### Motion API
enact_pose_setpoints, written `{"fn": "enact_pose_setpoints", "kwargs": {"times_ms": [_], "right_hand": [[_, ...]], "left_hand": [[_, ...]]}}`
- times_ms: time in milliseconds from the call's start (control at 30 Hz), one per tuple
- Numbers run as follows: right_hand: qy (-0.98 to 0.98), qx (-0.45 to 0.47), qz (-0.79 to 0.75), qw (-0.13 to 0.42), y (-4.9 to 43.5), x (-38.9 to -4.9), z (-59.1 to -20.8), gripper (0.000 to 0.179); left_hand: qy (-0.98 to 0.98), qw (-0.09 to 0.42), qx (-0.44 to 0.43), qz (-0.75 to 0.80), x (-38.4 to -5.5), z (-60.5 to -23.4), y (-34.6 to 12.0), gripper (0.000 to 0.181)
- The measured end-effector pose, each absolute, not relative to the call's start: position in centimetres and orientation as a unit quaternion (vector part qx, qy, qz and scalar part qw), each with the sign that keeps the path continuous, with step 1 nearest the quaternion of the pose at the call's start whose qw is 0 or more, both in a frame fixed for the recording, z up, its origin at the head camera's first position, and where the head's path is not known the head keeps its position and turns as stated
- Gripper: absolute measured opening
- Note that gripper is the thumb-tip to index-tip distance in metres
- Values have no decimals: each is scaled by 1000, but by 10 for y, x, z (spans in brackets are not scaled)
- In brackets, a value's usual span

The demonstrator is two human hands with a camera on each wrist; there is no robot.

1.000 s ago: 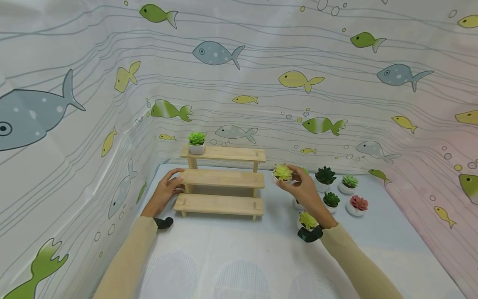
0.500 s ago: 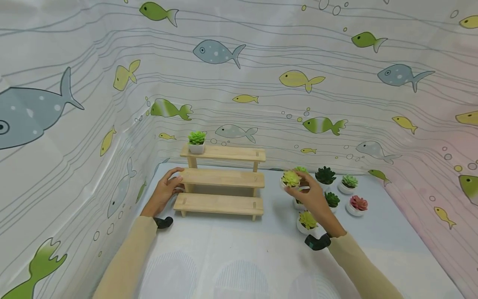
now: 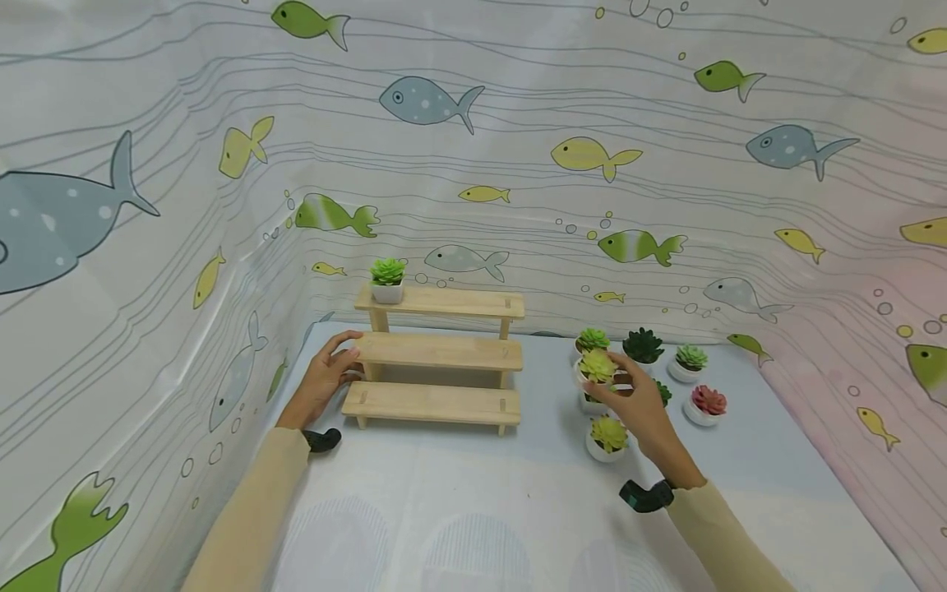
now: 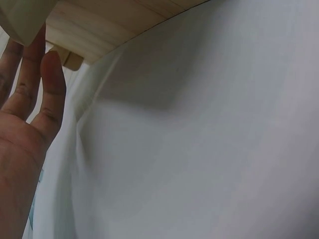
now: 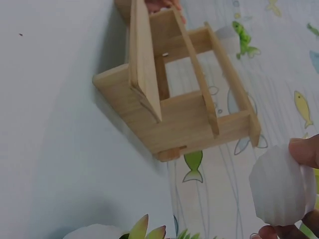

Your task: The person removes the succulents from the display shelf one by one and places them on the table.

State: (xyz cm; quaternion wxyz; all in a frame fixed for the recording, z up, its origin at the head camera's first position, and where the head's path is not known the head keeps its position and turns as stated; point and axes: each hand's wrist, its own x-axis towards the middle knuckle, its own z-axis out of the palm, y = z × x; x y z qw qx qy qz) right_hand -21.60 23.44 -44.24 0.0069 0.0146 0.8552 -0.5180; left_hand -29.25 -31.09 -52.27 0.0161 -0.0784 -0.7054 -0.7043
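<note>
My right hand (image 3: 641, 404) pinches the white pot of a yellow-green potted succulent (image 3: 596, 367) between thumb and fingers. In the right wrist view its fluted white pot (image 5: 281, 186) is lifted off the table at the lower right. The held plant overlaps other pots behind and below it in the head view. My left hand (image 3: 325, 378) holds the left end of the middle step of a three-step wooden shelf (image 3: 440, 352). Its fingers (image 4: 52, 74) reach up to the wood in the left wrist view. A bright green succulent (image 3: 388, 279) in a square white pot stands at the top step's left end.
Around the right hand stand several potted succulents: a yellow-green one (image 3: 607, 437) in front, a green one (image 3: 593, 339) behind, a dark one (image 3: 643, 346), a pale green one (image 3: 690, 363) and a red one (image 3: 706, 404). A fish-printed sheet (image 3: 533, 214) rises behind the table.
My right hand has moved right, away from the shelf, carrying the yellow-green succulent to the group of pots. The left hand has stayed on the shelf's end.
</note>
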Motion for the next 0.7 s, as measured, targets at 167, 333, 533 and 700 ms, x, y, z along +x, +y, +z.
{"fn": "enact_pose_setpoints", "kwargs": {"times_ms": [167,333,533,700], "right_hand": [[852,21,-524,1,243,-210,-447,86],[848,27,-529,-1,251,-205,-451,85],[846,45,-531,2,263,-200,-460,89],[843,52,-535,11,269,-195,-463,93]], "left_hand": [[-700,10,-79,-709,-294,-524,-312,44],[-695,-2,-67,-716,-292,-516,-310,42],[-704,10,-79,-706,-291,-517,-309,44],[-704,7,-76,-706,-289,-515,-309,45]]}}
